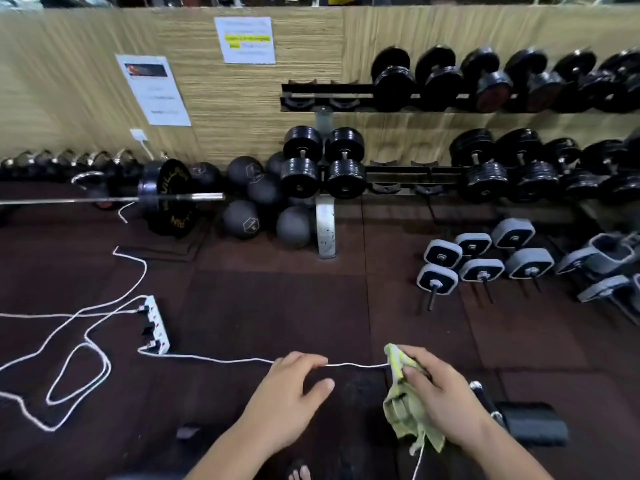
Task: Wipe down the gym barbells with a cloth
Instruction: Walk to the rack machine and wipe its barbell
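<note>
Hands, two of them, sit low in the head view. The left hand (291, 393) is spread and relaxed, holding nothing, its fingertips over a white cable (214, 358). The right hand (446, 400) grips one yellow-green cloth (401, 414) between thumb and curled fingers, and the cloth hangs below it. I count one barbell (104, 199), far left and well apart from both hands, lying level with one black plate (171, 197) near its end. Two paper notices (247, 39) hang on the woven tan wall (69, 81). The floor (277, 299) is dark rubber matting. One white power strip (157, 323) lies on it among loops of cable, between the hands and the barbell. About six dark medicine balls (240, 218) pile beside a two-tier rack (346, 102) of black dumbbells (393, 77). Grey square-ended dumbbells (443, 254) stand on the floor at right. One dark bar (485, 403) and a black pad (533, 424) lie just beside the right hand.
</note>
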Motion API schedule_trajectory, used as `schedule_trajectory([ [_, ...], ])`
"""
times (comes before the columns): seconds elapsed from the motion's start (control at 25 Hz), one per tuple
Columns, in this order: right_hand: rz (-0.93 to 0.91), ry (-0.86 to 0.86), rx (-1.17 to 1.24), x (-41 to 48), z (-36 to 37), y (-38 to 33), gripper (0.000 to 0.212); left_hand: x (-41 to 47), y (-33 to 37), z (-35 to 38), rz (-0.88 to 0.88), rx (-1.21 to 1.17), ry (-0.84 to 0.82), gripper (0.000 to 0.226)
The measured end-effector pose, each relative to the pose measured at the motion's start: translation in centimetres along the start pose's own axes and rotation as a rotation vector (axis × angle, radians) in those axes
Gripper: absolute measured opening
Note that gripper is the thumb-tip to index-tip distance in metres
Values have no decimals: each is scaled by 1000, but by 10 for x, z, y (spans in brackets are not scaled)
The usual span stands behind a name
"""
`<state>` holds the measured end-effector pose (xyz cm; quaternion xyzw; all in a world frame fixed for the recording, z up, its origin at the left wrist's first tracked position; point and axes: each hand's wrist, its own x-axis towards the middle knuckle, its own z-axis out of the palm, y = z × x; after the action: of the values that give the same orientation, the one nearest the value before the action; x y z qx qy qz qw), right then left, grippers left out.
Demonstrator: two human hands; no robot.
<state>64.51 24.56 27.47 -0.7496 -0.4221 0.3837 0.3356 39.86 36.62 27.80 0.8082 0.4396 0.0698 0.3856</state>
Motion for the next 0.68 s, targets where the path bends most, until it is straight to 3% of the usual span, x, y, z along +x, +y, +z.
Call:
schedule_trajectory([
  [0.36,114,126,135,153,-83,5,39,212,36,-18,90,23,-100,38],
  [0.68,212,200,144,267,-196,32,37,394,132,-10,188,68,-191,37],
])
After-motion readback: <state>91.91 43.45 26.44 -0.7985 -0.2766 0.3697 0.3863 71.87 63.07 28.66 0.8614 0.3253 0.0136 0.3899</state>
